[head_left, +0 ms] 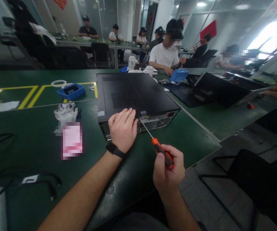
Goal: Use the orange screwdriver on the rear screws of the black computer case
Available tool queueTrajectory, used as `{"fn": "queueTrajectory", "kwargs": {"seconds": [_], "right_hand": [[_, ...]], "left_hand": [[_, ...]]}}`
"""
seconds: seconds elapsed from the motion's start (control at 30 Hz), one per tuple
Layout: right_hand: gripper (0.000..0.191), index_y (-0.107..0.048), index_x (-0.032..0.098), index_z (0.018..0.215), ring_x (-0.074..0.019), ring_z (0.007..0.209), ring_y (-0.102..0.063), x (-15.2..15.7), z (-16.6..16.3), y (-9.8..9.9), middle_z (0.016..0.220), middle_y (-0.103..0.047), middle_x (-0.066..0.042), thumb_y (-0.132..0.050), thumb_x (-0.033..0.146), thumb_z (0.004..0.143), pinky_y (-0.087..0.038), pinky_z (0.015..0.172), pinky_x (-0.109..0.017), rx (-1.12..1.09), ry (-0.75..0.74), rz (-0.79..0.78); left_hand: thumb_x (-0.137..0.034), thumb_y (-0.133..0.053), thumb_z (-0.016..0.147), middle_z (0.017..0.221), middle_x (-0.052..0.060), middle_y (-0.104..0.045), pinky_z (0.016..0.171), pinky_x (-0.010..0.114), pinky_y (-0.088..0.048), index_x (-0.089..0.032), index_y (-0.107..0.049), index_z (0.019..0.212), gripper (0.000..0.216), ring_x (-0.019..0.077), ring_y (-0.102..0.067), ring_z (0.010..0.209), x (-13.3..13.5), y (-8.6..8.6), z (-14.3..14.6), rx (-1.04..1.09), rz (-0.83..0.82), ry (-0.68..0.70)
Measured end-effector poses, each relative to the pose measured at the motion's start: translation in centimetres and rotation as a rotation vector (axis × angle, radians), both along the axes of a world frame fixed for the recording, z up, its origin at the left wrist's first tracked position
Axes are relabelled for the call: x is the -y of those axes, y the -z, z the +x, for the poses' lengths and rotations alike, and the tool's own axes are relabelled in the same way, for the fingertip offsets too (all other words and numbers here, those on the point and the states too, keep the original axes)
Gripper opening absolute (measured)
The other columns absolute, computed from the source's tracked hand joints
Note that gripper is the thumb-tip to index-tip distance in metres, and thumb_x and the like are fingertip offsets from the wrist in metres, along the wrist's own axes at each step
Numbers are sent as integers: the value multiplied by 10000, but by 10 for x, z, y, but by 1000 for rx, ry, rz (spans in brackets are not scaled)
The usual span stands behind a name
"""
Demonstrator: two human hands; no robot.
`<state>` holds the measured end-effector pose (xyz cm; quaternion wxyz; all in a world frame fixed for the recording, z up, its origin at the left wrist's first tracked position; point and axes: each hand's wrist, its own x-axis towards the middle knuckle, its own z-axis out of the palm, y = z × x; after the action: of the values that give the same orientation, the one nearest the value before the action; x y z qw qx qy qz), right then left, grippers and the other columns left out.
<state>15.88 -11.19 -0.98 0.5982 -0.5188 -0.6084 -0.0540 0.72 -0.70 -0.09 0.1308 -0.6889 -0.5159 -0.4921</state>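
1. Head view, centre: black metal computer case (133, 91); left hand (124, 130), fingers extended, rests on its near edge.
2. Lower right: right hand (169, 175) grips orange-and-black screwdriver (161, 149), shaft slanting up-left toward that edge.

Dim indoor light, with white glare from a window (269, 36) at upper right; edges stretched and blurred, patches pixelated.
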Motion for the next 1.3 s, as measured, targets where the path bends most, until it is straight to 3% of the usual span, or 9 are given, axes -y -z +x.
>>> {"fn": "queueTrajectory", "kwargs": {"seconds": [0.67, 0.87, 1.3], "right_hand": [[201, -656, 201, 1116, -146, 728, -715, 3, -11, 1, 932, -731, -33, -631, 239, 920, -593, 670, -274, -45, 17, -32], [216, -661, 200, 1118, -155, 763, -722, 0, -7, 0, 954, -733, -36, -640, 231, 906, -595, 685, -278, -32, 16, -5], [268, -631, 196, 1164, -176, 801, -707, -6, 4, 3, 990, -700, -51, -616, 195, 896, -620, 726, -353, -47, -94, 53]], "left_hand": [[-229, -602, 996, 1369, 80, -737, 1106, 507, -409, -219, -712, 1289, 312, 293, -673, 1297, 0, 1, -3, -48, -54, -8], [-220, -614, 993, 1345, 80, -750, 1091, 494, -409, -203, -706, 1281, 302, 285, -686, 1277, -1, 2, -3, -64, -4, -18], [-216, -635, 984, 1361, 76, -740, 1086, 510, -416, -238, -693, 1320, 342, 287, -687, 1276, 1, 0, -2, -70, -17, -27]]}}
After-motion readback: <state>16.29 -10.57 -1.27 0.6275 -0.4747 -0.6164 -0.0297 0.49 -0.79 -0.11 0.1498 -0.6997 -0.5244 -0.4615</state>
